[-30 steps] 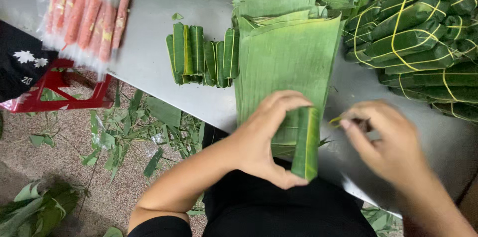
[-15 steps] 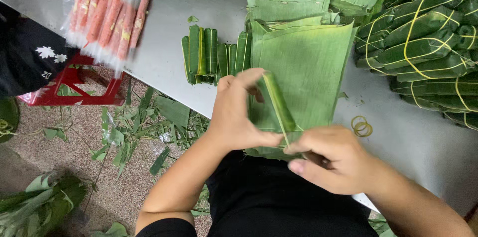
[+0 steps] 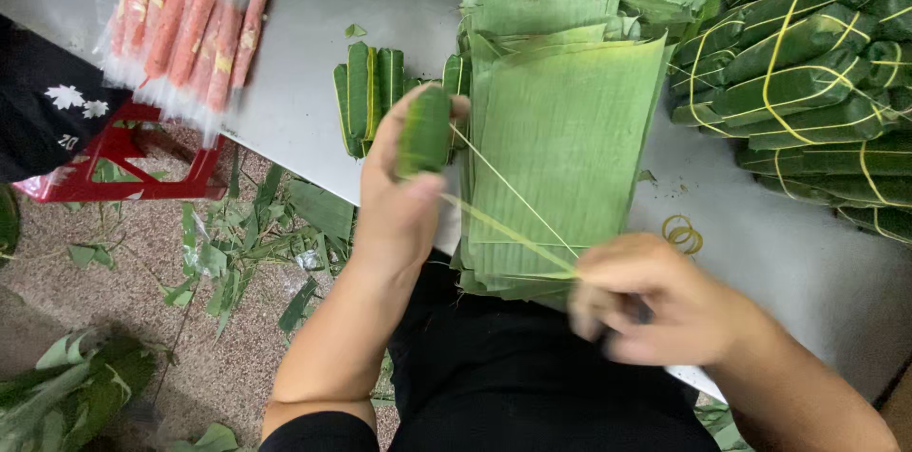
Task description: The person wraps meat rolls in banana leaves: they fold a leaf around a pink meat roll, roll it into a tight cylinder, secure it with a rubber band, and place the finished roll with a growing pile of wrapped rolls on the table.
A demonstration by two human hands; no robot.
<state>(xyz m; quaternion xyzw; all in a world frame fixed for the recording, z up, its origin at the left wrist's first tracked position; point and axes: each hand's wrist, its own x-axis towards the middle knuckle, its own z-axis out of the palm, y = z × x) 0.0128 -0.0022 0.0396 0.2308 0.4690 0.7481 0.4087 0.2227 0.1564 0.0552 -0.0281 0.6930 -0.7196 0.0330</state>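
My left hand [image 3: 404, 196] grips a small roll wrapped in green banana leaf [image 3: 425, 129], held upright above the table edge. A thin yellow-green band [image 3: 503, 196] stretches from the roll down to my right hand [image 3: 665, 305], which pinches its other end and is blurred. Both hands hover over the near end of a stack of cut banana leaves [image 3: 570, 129]. A row of finished wrapped rolls [image 3: 366, 91] lies just left of the stack.
Pink sausage sticks in clear plastic [image 3: 185, 20] lie at the table's far left. Bundles of rolls tied with yellow bands [image 3: 807, 72] pile up at the right. Loose yellow rubber bands [image 3: 682, 234] rest on the grey table [image 3: 294, 63]. Leaf scraps [image 3: 237, 243] and a red stool [image 3: 114, 167] sit on the floor.
The leaf piece has been rolled into a tight roll. My left hand lifted it off the stack toward the left, and my right hand pulled a band taut from it.
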